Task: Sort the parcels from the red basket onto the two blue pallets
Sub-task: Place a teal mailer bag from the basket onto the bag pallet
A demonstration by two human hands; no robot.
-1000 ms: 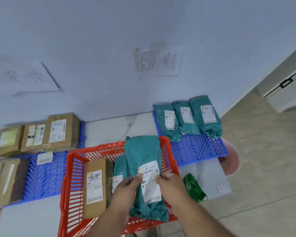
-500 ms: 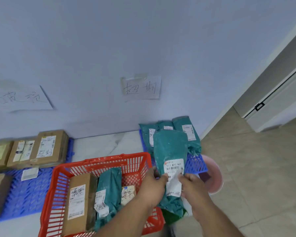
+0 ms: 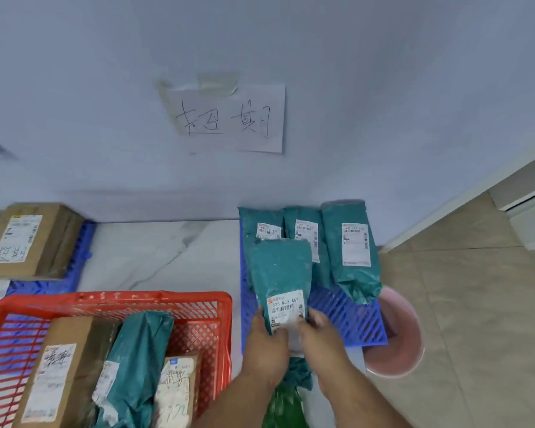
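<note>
Now that both hands (image 3: 294,341) have carried it right, teal parcel (image 3: 280,270) pinched in fingers (image 3: 260,319) over right blue pallet (image 3: 346,316), clear of red basket (image 3: 155,299)

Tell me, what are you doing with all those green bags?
A person is sorting parcels. Both hands, left and right, hold one teal bag by its label end over the right blue pallet, where three teal bags already lie. The red basket still holds a brown box, another teal bag and a small parcel.

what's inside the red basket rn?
In the red basket: a brown box, a teal bag and a small labelled parcel. Anything beneath them is covered.
</note>
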